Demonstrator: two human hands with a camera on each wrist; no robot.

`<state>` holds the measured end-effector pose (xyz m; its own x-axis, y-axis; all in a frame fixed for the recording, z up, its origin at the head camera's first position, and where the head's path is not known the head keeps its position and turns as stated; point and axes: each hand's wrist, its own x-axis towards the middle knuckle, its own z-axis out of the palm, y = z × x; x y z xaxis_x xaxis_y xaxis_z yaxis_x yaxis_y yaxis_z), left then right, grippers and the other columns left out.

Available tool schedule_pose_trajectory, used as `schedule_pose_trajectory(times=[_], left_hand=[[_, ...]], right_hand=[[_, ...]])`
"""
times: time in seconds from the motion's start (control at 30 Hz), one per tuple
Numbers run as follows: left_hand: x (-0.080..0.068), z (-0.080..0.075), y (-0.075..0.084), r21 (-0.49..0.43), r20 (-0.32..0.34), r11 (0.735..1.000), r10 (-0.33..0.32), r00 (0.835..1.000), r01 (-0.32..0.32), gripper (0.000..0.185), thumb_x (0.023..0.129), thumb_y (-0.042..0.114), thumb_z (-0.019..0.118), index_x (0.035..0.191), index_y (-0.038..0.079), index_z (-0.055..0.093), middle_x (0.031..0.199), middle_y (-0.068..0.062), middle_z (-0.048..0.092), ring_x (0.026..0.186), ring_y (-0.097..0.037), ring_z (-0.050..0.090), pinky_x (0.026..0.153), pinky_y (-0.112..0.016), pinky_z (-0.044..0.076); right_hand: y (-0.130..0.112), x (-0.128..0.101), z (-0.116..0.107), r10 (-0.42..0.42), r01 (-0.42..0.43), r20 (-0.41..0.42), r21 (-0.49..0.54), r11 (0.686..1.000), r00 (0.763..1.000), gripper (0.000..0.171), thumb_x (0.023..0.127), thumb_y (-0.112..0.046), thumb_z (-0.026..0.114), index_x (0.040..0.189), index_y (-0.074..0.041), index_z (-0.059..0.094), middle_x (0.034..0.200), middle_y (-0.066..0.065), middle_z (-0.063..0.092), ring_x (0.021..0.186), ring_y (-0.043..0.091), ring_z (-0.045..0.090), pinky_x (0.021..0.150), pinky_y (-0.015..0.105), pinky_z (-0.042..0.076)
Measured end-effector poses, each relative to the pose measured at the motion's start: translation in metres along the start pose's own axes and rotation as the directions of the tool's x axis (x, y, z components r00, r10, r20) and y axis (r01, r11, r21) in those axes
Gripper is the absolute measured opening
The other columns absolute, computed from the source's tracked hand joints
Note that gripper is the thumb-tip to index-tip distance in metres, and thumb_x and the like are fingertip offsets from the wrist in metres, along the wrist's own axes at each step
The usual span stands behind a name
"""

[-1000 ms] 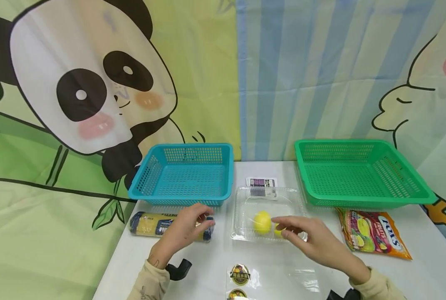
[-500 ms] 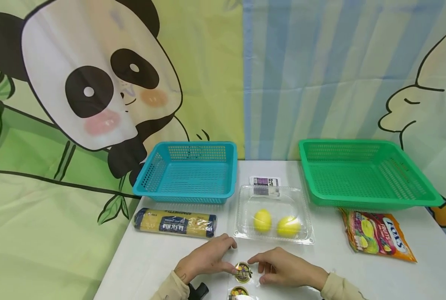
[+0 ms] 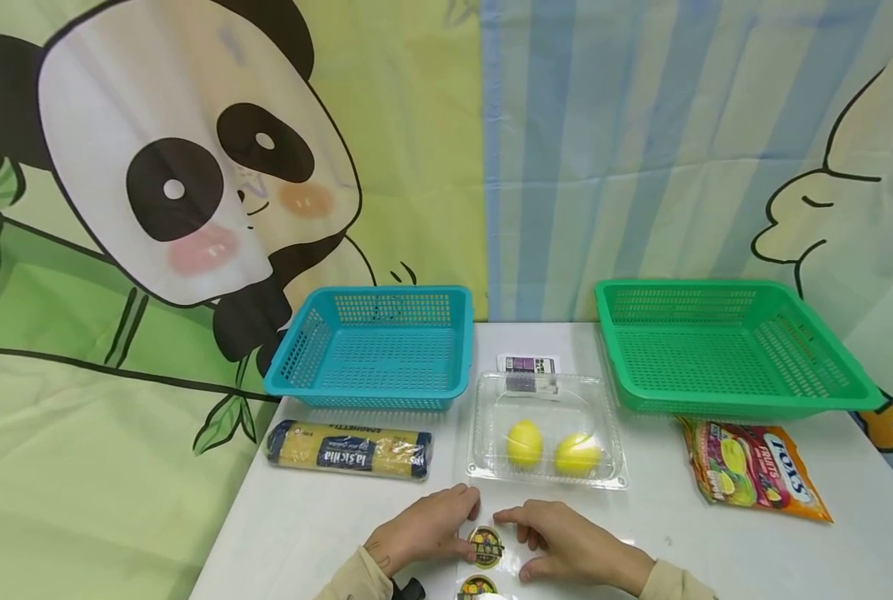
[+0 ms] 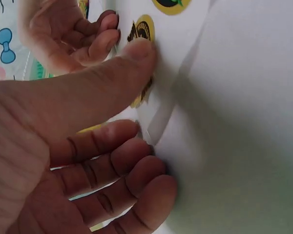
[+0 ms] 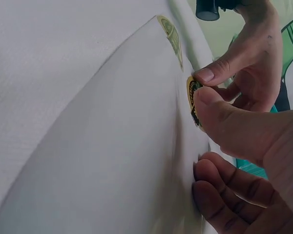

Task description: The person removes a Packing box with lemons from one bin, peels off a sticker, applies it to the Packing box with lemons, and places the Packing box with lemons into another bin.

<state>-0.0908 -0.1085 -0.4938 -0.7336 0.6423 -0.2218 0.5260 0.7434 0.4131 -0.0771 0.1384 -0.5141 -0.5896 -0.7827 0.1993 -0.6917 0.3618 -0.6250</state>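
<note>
A clear sheet (image 3: 508, 575) with round black-and-gold stickers lies at the table's front. My left hand (image 3: 433, 527) is at its left edge, the thumb touching the upper sticker (image 3: 486, 547) and the other fingers bent loosely, tips down by the table. Just right of that sticker is my right hand (image 3: 566, 542), its index finger reaching toward the left hand and its thumb apart from it. In the left wrist view the thumb covers part of the sticker (image 4: 145, 28). Seen from the right wrist, both thumbs overlap the sticker (image 5: 191, 92). Neither hand visibly pinches anything.
Behind the hands is a clear plastic box (image 3: 484, 425) with two lemons (image 3: 525, 443), a printed label (image 3: 527, 365) at its far side. A spaghetti pack (image 3: 351, 450) lies left, a Fox's candy bag (image 3: 754, 471) right. Blue (image 3: 390, 392) and green (image 3: 746, 400) baskets stand at the back.
Both hands have left the spaghetti pack and the lemon box and come down to the sticker sheet. Over the last half second they have barely shifted.
</note>
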Motion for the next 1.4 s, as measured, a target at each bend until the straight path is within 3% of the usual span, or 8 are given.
schedule_pose_trajectory(times=[0.33, 0.53, 0.73, 0.93, 1.03, 1.13, 1.2, 1.4], left_hand=[[0.000, 0.002, 0.005, 0.020, 0.005, 1.000, 0.010, 1.000, -0.010, 0.028, 0.077, 0.030, 0.079, 0.079, 0.021, 0.053, 0.074, 0.014, 0.044, 0.062, -0.001, 0.040, 0.051, -0.018, 0.035], [0.003, -0.001, 0.006, -0.093, -0.017, 0.995, 0.027, 0.999, -0.029, 0.021, 0.086, 0.026, 0.071, 0.075, 0.023, 0.053, 0.068, 0.016, 0.047, 0.058, 0.002, 0.042, 0.050, -0.016, 0.038], [0.004, -0.004, 0.006, -0.245, -0.068, 0.968, 0.045, 0.997, -0.060, 0.017, 0.089, 0.021, 0.065, 0.077, 0.020, 0.052, 0.068, 0.015, 0.051, 0.055, 0.003, 0.042, 0.047, -0.015, 0.038], [0.004, -0.002, 0.004, -0.424, -0.123, 0.902, 0.024, 0.992, -0.075, 0.015, 0.088, 0.021, 0.067, 0.081, 0.018, 0.054, 0.072, 0.013, 0.056, 0.054, 0.004, 0.045, 0.045, -0.016, 0.039], [0.005, 0.000, 0.002, -0.553, -0.108, 0.832, -0.019, 0.994, -0.044, 0.014, 0.087, 0.020, 0.068, 0.083, 0.016, 0.056, 0.075, 0.010, 0.060, 0.051, 0.000, 0.051, 0.044, -0.018, 0.043], [0.005, 0.000, 0.000, -0.655, -0.085, 0.756, -0.048, 0.995, -0.020, 0.014, 0.087, 0.018, 0.069, 0.086, 0.012, 0.056, 0.076, 0.005, 0.061, 0.048, -0.006, 0.056, 0.043, -0.023, 0.048], [0.004, 0.000, 0.000, -0.691, -0.075, 0.723, -0.062, 0.995, -0.007, 0.014, 0.086, 0.016, 0.069, 0.089, 0.010, 0.057, 0.076, 0.004, 0.060, 0.047, -0.008, 0.056, 0.043, -0.024, 0.049], [0.002, -0.001, 0.003, -0.725, -0.055, 0.688, -0.087, 0.995, 0.020, 0.023, 0.084, 0.021, 0.072, 0.098, 0.012, 0.057, 0.079, 0.004, 0.060, 0.057, -0.007, 0.056, 0.049, -0.022, 0.048]], right_hand=[[-0.003, -0.002, 0.002, 0.021, -0.021, -0.031, -0.018, 1.000, 0.999, 0.063, 0.076, -0.034, 0.078, 0.129, -0.009, 0.055, 0.085, -0.007, 0.058, 0.072, 0.000, 0.051, 0.065, 0.008, 0.042], [-0.004, -0.003, 0.005, 0.021, -0.024, -0.072, -0.039, 0.999, 0.997, 0.053, 0.081, -0.030, 0.075, 0.126, -0.008, 0.058, 0.083, -0.008, 0.059, 0.073, -0.001, 0.052, 0.066, 0.009, 0.042], [-0.005, 0.006, 0.008, 0.022, -0.028, -0.173, -0.036, 0.999, 0.985, 0.041, 0.084, -0.023, 0.073, 0.121, -0.009, 0.062, 0.078, -0.010, 0.059, 0.068, -0.003, 0.051, 0.063, 0.008, 0.042], [-0.008, 0.017, 0.011, 0.075, -0.067, -0.240, 0.042, 0.997, 0.968, 0.028, 0.085, -0.017, 0.072, 0.111, -0.013, 0.066, 0.076, -0.014, 0.059, 0.066, -0.008, 0.051, 0.058, 0.010, 0.045], [-0.010, 0.019, 0.013, 0.102, -0.090, -0.284, 0.057, 0.994, 0.953, 0.025, 0.083, -0.015, 0.073, 0.107, -0.013, 0.064, 0.078, -0.011, 0.060, 0.065, -0.007, 0.052, 0.057, 0.010, 0.046], [-0.014, 0.019, 0.015, 0.079, -0.073, -0.344, 0.028, 0.997, 0.936, 0.023, 0.081, -0.016, 0.075, 0.099, -0.015, 0.061, 0.080, -0.008, 0.056, 0.064, -0.005, 0.050, 0.055, 0.008, 0.043], [-0.016, 0.019, 0.015, 0.039, -0.035, -0.364, 0.017, 0.999, 0.930, 0.022, 0.081, -0.019, 0.076, 0.093, -0.017, 0.058, 0.079, -0.008, 0.053, 0.064, -0.004, 0.048, 0.055, 0.007, 0.040], [-0.020, 0.021, 0.018, 0.019, 0.010, -0.297, 0.095, 0.995, 0.955, 0.023, 0.081, -0.029, 0.075, 0.089, -0.020, 0.056, 0.074, -0.012, 0.053, 0.063, -0.002, 0.050, 0.054, 0.007, 0.040]])
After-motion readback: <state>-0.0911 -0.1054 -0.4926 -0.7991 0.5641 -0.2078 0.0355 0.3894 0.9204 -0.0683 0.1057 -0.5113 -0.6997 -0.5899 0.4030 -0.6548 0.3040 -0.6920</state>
